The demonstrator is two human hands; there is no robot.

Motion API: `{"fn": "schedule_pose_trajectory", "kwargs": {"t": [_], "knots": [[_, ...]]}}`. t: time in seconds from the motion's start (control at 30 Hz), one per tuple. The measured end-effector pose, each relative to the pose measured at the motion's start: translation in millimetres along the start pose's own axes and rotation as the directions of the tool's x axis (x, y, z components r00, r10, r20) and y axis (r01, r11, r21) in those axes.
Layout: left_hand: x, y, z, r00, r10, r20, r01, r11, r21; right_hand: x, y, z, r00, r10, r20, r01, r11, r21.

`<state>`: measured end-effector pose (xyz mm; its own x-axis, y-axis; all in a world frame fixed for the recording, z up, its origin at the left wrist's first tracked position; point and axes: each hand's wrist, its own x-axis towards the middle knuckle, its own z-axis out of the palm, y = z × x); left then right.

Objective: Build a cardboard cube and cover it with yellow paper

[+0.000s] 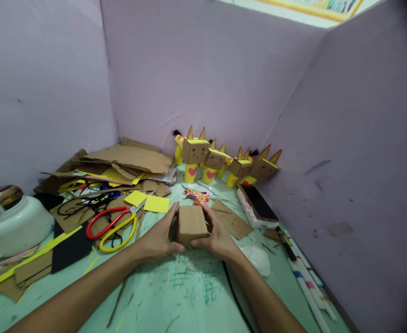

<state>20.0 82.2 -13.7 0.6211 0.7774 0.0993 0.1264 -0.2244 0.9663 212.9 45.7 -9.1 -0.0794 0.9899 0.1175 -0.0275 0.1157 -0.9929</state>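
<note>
Between my two hands is a small brown cardboard box [192, 223], held just over the green table [175, 305]. My left hand [160, 236] grips its left side, thumb low at the front corner. On the opposite side my right hand [220, 236] is closed around it, its thumb across the lower front edge. Scissors [120, 227] with one red and one yellow handle lie left of my left hand. Two yellow paper pieces [157, 204] rest by the blades. Behind the box is a colourful patterned scrap [198, 196].
Cardboard animal figures [195, 151] with yellow legs and pointed horns stand at the back wall. Cardboard sheets [130, 157] are piled back left. A white pot [16, 226] stands far left. To the right are a phone [259, 202], a cardboard scrap [233, 219] and markers [305, 277].
</note>
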Motion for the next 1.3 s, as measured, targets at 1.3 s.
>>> {"fn": "schedule_pose_trajectory", "kwargs": {"t": [1.3], "knots": [[-1, 25, -22.6, 0.998, 0.031, 0.063, -0.05, 0.94, 0.336, -6, 2, 1, 0.999, -0.031, -0.033, 0.027, 0.993, -0.115]]}}
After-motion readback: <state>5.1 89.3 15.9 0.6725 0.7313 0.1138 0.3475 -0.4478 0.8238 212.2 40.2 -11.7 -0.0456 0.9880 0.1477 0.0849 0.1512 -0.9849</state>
